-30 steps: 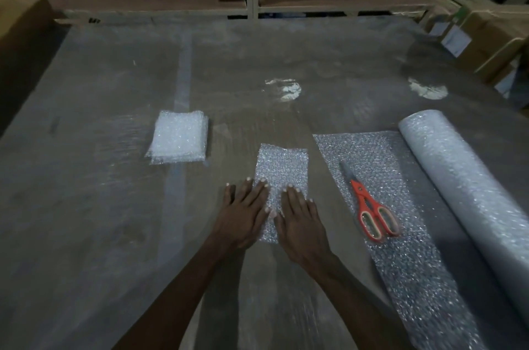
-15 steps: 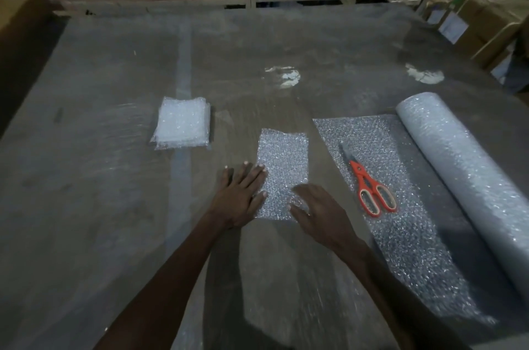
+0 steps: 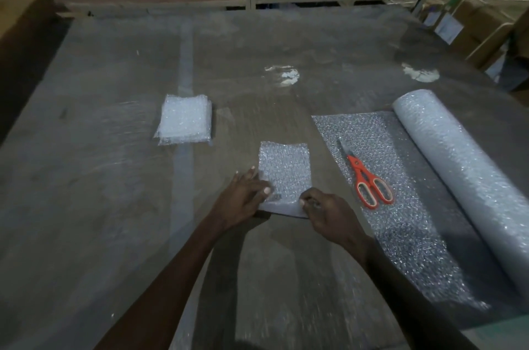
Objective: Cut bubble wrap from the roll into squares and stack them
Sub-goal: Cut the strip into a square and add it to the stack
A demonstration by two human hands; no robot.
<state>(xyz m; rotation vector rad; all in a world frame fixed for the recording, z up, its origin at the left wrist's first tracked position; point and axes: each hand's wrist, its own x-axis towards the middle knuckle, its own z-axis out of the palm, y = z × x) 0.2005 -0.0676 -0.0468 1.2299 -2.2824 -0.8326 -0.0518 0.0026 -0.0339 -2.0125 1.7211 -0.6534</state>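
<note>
Both hands lifting the near edge of a cut bubble-wrap piece on the desk

The wide grey desk (image 3: 108, 206) carries the bubble wrap roll (image 3: 463, 195) at about 3 o'clock, its loose sheet (image 3: 400, 223) spread flat beside it with the orange scissors (image 3: 367, 183) lying on top; a stack of squares (image 3: 185, 120) sits at 10 o'clock, well apart, while the cut piece (image 3: 284, 175) lies in the middle, its near edge raised, the left hand (image 3: 243, 201) gripping its left corner, thumb on top, and the right hand (image 3: 326, 213) with fingers curled, pinching its right corner
</note>
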